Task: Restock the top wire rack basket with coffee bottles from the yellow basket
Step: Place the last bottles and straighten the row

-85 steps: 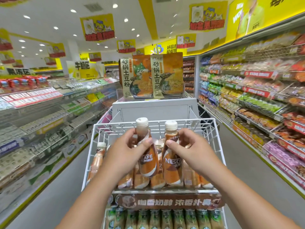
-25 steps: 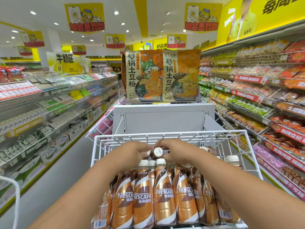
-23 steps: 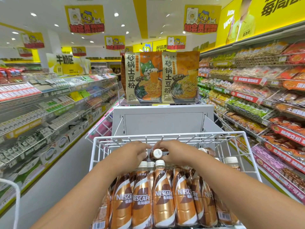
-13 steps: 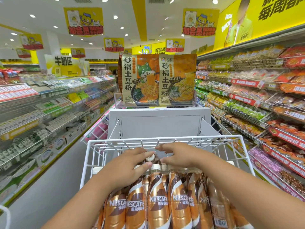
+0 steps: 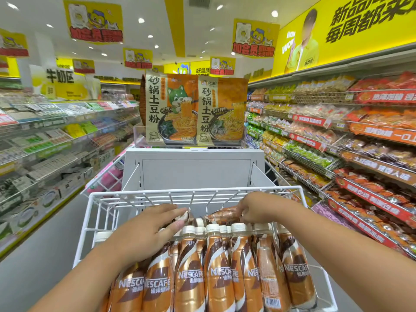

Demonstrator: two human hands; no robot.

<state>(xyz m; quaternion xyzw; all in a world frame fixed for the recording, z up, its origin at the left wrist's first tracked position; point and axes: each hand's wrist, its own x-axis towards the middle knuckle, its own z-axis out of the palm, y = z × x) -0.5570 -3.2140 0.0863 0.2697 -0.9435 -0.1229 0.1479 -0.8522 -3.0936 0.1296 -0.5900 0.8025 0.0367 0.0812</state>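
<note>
From my head view, my left hand (image 5: pixel 144 233) lies flat with straight fingers on a tipped bottle at the back of the white wire rack basket (image 5: pixel 193 192), steadying it, while my right hand (image 5: pixel 254 208) pinches a brown-and-copper plastic coffee bottle (image 5: pixel 221 218) lying sideways atop the upright row, probably to seat it. White-capped Nescafé bottles (image 5: pixel 216 273) nearly fill the front.

A shop aisle — stocked shelves (image 5: pixel 337 140) with price strips either side, promotional banners (image 5: pixel 93 21) overhead.
</note>
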